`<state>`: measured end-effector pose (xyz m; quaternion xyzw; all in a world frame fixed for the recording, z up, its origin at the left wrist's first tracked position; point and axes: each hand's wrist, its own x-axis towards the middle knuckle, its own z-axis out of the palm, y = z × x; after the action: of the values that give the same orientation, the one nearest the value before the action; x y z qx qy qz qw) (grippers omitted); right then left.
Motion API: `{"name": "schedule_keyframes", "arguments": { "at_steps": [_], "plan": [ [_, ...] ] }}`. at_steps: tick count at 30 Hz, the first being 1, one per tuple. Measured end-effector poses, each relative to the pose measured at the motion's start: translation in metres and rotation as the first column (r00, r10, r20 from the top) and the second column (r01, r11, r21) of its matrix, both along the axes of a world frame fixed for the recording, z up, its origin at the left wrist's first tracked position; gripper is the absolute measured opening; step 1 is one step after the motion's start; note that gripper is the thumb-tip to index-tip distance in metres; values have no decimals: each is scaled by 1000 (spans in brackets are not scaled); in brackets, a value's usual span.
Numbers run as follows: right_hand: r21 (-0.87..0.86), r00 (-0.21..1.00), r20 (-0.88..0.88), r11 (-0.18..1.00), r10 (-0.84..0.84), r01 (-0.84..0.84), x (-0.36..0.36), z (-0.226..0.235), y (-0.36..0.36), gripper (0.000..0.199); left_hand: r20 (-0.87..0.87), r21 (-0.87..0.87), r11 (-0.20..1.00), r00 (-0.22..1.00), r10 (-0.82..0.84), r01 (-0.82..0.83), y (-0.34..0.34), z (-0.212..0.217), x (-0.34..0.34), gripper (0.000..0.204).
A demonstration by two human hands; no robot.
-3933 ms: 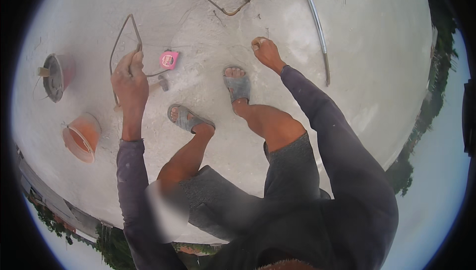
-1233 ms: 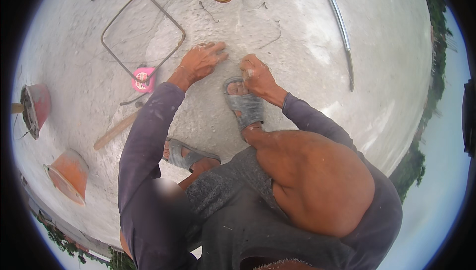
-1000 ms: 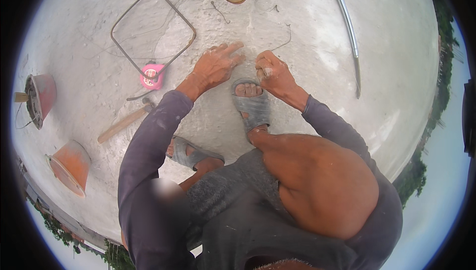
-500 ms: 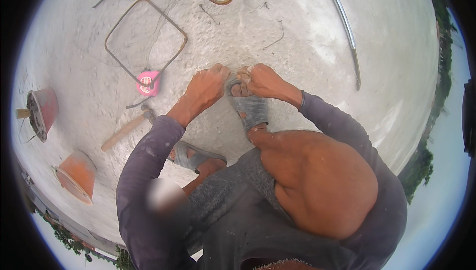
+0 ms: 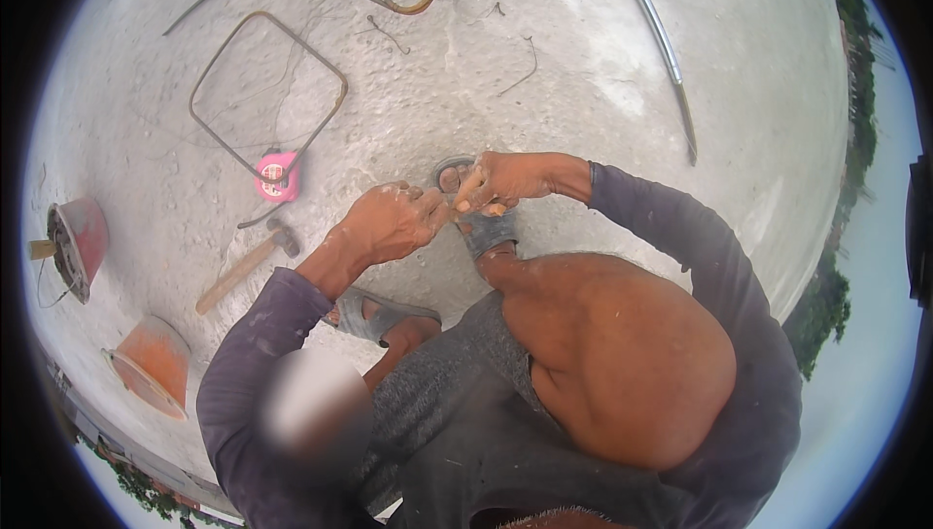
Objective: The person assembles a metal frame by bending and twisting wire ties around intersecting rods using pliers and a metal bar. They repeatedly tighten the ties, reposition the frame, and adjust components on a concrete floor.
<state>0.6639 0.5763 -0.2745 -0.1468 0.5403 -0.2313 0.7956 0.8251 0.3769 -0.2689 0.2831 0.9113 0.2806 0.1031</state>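
Pale, dusty concrete floor (image 5: pixel 603 160) runs under everything. At the left are a red bucket (image 5: pixel 87 236), a wooden stub poking from its mouth, and an orange bucket (image 5: pixel 163 356). A shiny pipe (image 5: pixel 649 12) lies well to the right, its near end thin and dull. A bent-rod square (image 5: pixel 344 90) rests toward the upper left; a hammer (image 5: pixel 236 273) lies nearer the person. The right sandal (image 5: pixel 490 232) is on the foot just below the hands. The left hand (image 5: pixel 394 223) and right hand (image 5: pixel 494 185) meet there, fingers curled, tips together — what they pinch, if anything, I cannot tell. The square's near corner crosses a pink tape measure (image 5: pixel 280 193). Smallest — a hooked wire (image 5: pixel 391 35), farther off.
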Motion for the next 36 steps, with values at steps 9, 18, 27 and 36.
{"name": "schedule_keyframes", "arguments": {
  "at_steps": [9,18,27,36],
  "plan": [
    [-338,894,-385,867,228,-366,9,15,-28,22,129,-52,992,984,121,-115,-18,-5,7,16],
    [-147,529,-771,709,354,-689,-13,-23,-27,17,-51,95,653,651,757,-752,-31,-19,-4,29],
    [-552,622,-637,833,-456,45,-32,-16,-110,36,184,-61,355,339,922,-933,-59,-62,-20,27],
    [-873,548,-232,421,-803,246,-49,29,-257,33,97,145,375,391,915,-915,-152,88,-18,25]
  ]
}}
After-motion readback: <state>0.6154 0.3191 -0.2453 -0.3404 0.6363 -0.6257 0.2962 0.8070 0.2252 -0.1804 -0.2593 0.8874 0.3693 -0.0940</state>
